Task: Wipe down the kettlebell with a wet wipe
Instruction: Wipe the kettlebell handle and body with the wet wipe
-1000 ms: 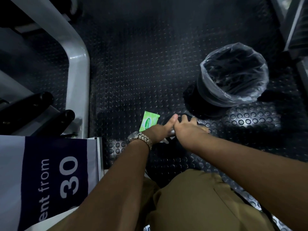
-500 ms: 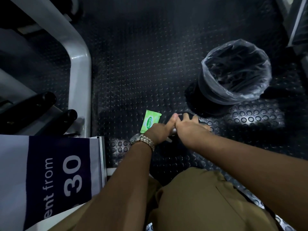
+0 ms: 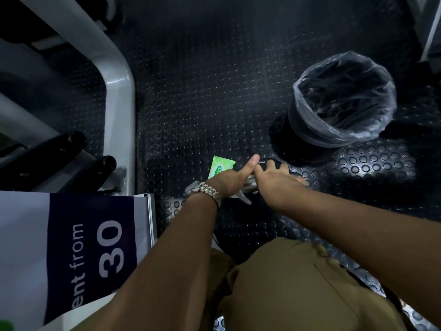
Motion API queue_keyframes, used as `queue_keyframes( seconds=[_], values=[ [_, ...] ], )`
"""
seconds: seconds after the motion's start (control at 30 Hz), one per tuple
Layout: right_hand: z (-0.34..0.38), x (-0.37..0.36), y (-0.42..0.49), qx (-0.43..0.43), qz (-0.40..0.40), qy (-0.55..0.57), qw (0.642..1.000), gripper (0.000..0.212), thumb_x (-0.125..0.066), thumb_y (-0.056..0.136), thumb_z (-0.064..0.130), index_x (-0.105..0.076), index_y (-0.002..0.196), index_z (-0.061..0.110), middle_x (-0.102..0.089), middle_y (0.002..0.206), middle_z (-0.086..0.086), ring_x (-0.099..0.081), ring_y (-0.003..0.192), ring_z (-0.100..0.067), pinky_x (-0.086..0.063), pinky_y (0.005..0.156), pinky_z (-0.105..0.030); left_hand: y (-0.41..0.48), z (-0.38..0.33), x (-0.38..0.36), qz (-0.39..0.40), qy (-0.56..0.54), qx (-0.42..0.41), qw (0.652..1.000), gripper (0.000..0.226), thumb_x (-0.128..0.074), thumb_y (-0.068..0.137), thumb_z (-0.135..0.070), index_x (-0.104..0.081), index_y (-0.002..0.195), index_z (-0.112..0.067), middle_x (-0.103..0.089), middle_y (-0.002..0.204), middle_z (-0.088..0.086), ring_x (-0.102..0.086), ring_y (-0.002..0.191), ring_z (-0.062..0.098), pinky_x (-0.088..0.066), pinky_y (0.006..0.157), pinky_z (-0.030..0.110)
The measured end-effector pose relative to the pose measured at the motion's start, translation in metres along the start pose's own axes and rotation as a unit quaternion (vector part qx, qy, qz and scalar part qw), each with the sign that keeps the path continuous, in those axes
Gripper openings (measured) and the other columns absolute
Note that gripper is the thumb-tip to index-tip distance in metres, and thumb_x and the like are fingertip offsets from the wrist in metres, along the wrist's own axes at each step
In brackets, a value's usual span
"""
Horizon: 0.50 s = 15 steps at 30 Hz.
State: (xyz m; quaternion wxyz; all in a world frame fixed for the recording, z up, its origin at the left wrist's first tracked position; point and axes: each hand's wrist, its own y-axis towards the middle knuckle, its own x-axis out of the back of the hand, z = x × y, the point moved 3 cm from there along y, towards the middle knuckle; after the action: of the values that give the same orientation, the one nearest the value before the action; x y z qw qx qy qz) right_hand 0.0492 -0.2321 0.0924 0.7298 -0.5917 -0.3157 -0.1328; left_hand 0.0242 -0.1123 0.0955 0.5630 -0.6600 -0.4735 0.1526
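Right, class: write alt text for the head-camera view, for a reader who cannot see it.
Two hands meet on a dark kettlebell on a studded floor, the left hand holding a pale wipe and the right hand resting spread on top. A green wipe pack lies beside them, a lined bin beyond.

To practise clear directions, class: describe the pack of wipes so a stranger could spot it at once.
Start at the black bin with its clear liner. Go left to the pack of wipes beside the thumb of the left hand. Its bright green wrapper stands out against the black.
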Motion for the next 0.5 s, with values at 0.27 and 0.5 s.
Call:
queue_keyframes(
  seconds=[0.27, 0.5],
  values=[
    [0.0, 0.001, -0.001, -0.001, 0.001, -0.009, 1.0, 0.097, -0.076, 0.08, -0.001, -0.021, 0.154, 0.029, -0.03, 0.141, -0.008, -0.03, 0.134, -0.037, -0.045, 0.091, -0.068, -0.001, 0.003, -0.001, 0.002, -0.046, -0.009, 0.999, 0.089, -0.018, 0.078, -0.097, -0.072, 0.104, -0.031, -0.069, 0.123, 0.01, -0.061, 0.115, 0.023, -0.031, 0.115, 0.039],
    [0.001, 0.001, -0.003, -0.001, -0.005, -0.018, 1.0, 0.085, -0.077, 0.081, 0.001, -0.029, 0.147, 0.026, -0.031, 0.141, -0.009, -0.033, 0.132, -0.038, -0.045, 0.084, -0.07, 0.0, -0.007, 0.008, 0.026, -0.012, -0.019, 0.999, 0.098, -0.02, 0.088, -0.087, -0.055, 0.145, -0.016, -0.054, 0.144, 0.002, -0.045, 0.138, 0.018, -0.017, 0.125, 0.039]
  ],
)
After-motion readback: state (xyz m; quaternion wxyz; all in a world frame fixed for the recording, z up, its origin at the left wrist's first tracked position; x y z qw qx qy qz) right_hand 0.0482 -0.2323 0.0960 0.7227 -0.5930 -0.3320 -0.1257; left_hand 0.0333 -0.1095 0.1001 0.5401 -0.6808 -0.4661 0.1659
